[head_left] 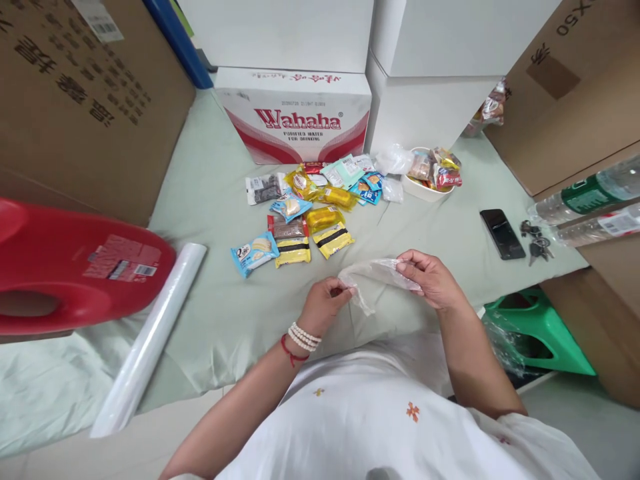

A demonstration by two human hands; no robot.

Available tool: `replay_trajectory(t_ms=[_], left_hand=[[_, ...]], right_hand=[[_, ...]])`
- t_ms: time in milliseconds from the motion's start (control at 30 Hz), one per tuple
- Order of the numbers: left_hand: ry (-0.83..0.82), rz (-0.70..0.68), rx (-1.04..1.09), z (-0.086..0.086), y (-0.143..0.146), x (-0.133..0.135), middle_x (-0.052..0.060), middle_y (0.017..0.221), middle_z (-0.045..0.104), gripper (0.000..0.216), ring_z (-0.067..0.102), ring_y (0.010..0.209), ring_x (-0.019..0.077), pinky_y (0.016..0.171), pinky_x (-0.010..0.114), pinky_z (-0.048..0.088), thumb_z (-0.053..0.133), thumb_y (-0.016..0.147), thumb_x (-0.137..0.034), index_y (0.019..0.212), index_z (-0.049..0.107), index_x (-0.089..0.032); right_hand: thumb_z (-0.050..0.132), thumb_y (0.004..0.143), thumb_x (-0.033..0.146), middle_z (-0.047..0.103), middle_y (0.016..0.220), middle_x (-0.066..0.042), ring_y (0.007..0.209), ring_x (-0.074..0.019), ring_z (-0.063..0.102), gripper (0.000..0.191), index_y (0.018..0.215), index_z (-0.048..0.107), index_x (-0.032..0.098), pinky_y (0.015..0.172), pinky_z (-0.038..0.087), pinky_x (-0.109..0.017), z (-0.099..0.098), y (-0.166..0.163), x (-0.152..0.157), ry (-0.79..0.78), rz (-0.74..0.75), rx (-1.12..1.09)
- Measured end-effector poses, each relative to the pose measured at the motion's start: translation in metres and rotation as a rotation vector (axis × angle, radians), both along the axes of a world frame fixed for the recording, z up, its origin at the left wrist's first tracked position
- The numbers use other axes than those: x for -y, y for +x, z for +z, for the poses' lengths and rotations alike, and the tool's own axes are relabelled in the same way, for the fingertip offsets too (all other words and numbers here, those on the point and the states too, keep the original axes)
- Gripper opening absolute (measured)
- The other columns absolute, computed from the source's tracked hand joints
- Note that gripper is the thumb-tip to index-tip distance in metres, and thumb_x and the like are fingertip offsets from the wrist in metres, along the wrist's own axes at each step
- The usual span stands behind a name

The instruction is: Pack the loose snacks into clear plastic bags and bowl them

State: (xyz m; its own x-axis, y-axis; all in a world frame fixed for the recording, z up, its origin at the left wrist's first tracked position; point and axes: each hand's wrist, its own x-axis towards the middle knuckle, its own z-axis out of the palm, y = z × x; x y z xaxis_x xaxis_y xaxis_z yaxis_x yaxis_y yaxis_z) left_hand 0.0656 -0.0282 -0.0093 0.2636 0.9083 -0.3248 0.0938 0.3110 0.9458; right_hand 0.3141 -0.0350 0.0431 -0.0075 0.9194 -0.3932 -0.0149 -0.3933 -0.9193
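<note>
Both my hands hold a thin clear plastic bag (376, 275) just above the pale green cloth (215, 220). My left hand (324, 304) pinches its left end, fingers closed. My right hand (431, 279) grips its right end with curled fingers. Beyond the bag lies a heap of snack packets (310, 207), yellow, blue and brown. A white bowl (426, 190) holding more packets stands at the heap's right.
A roll of clear plastic bags (150, 337) lies at the left beside a red jug (65, 267). A Wahaha box (295, 117) and white boxes stand behind. A black phone (501, 233), keys (537, 241), water bottles (590, 200) and a green stool (540, 327) are at the right.
</note>
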Motion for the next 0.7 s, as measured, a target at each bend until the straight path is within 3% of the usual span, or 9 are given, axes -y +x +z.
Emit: replay_trajectory(t_ms=[167, 233, 333, 433, 500, 600, 633, 700], left_hand=[[-0.073, -0.121, 0.214, 0.013, -0.008, 0.002, 0.0, 0.067, 0.061, 0.039, 0.051, 0.067, 0.013, 0.068, 0.027, 0.043, 0.087, 0.067, -0.051, 0.065, 0.068, -0.017], [-0.082, -0.156, 0.278, 0.015, -0.012, 0.004, -0.001, 0.066, 0.057, 0.043, 0.049, 0.065, 0.0121, 0.066, 0.027, 0.041, 0.089, 0.065, -0.052, 0.062, 0.065, -0.017], [-0.071, -0.128, 0.31, 0.013, -0.014, 0.007, -0.002, 0.066, 0.054, 0.049, 0.046, 0.064, 0.0113, 0.064, 0.026, 0.038, 0.09, 0.064, -0.057, 0.063, 0.062, -0.017], [-0.055, -0.048, 0.239, 0.009, -0.015, 0.007, -0.003, 0.063, 0.051, 0.052, 0.042, 0.061, 0.0106, 0.061, 0.025, 0.035, 0.084, 0.069, -0.064, 0.066, 0.06, -0.017], [-0.014, -0.029, 0.14, 0.007, -0.014, 0.007, -0.004, 0.06, 0.049, 0.054, 0.04, 0.059, 0.0109, 0.059, 0.025, 0.033, 0.075, 0.077, -0.069, 0.069, 0.061, -0.017], [0.099, -0.048, 0.008, 0.006, -0.012, 0.007, -0.003, 0.06, 0.048, 0.058, 0.04, 0.061, 0.0126, 0.06, 0.026, 0.033, 0.061, 0.085, -0.073, 0.068, 0.059, -0.019], [0.135, -0.042, -0.022, 0.006, -0.012, 0.008, -0.003, 0.061, 0.048, 0.058, 0.04, 0.061, 0.0131, 0.06, 0.027, 0.034, 0.058, 0.088, -0.074, 0.067, 0.057, -0.019], [0.175, 0.009, -0.063, 0.006, -0.012, 0.009, -0.003, 0.062, 0.047, 0.058, 0.041, 0.062, 0.0139, 0.061, 0.028, 0.034, 0.053, 0.09, -0.073, 0.066, 0.052, -0.021]], right_hand=[[0.085, 0.07, 0.053, 0.055, 0.069, 0.004, 0.054, -0.0091, 0.041, 0.041, 0.087, 0.068, 0.02, 0.046, 0.029, -0.024, -0.005, 0.023, -0.014, 0.107, -0.109, 0.098], [0.083, 0.072, 0.051, 0.056, 0.072, 0.003, 0.058, -0.0108, 0.044, 0.038, 0.088, 0.068, 0.02, 0.052, 0.035, -0.026, -0.01, 0.032, -0.03, 0.166, -0.087, 0.157], [0.079, 0.075, 0.049, 0.061, 0.087, -0.003, 0.073, -0.0163, 0.054, 0.035, 0.092, 0.069, 0.02, 0.068, 0.049, -0.033, -0.014, 0.031, -0.048, 0.323, -0.105, 0.402], [0.071, 0.085, 0.049, 0.061, 0.106, -0.01, 0.094, -0.0222, 0.058, 0.029, 0.092, 0.069, 0.021, 0.085, 0.052, -0.038, -0.007, 0.009, -0.04, 0.526, -0.222, 0.667], [0.063, 0.093, 0.053, 0.062, 0.103, -0.009, 0.093, -0.0222, 0.059, 0.031, 0.091, 0.069, 0.022, 0.078, 0.053, -0.035, -0.004, -0.016, -0.02, 0.498, -0.073, 0.599], [0.071, 0.086, 0.056, 0.066, 0.099, -0.007, 0.092, -0.0214, 0.062, 0.034, 0.096, 0.07, 0.023, 0.068, 0.052, -0.029, -0.012, -0.056, 0.008, 0.315, 0.296, 0.323], [0.074, 0.084, 0.055, 0.066, 0.098, -0.006, 0.092, -0.0209, 0.062, 0.035, 0.095, 0.069, 0.022, 0.068, 0.051, -0.028, -0.018, -0.066, 0.014, 0.273, 0.33, 0.267], [0.075, 0.083, 0.053, 0.065, 0.088, -0.003, 0.084, -0.0177, 0.061, 0.034, 0.088, 0.066, 0.021, 0.069, 0.05, -0.027, -0.032, -0.075, 0.018, 0.213, 0.265, 0.208]])
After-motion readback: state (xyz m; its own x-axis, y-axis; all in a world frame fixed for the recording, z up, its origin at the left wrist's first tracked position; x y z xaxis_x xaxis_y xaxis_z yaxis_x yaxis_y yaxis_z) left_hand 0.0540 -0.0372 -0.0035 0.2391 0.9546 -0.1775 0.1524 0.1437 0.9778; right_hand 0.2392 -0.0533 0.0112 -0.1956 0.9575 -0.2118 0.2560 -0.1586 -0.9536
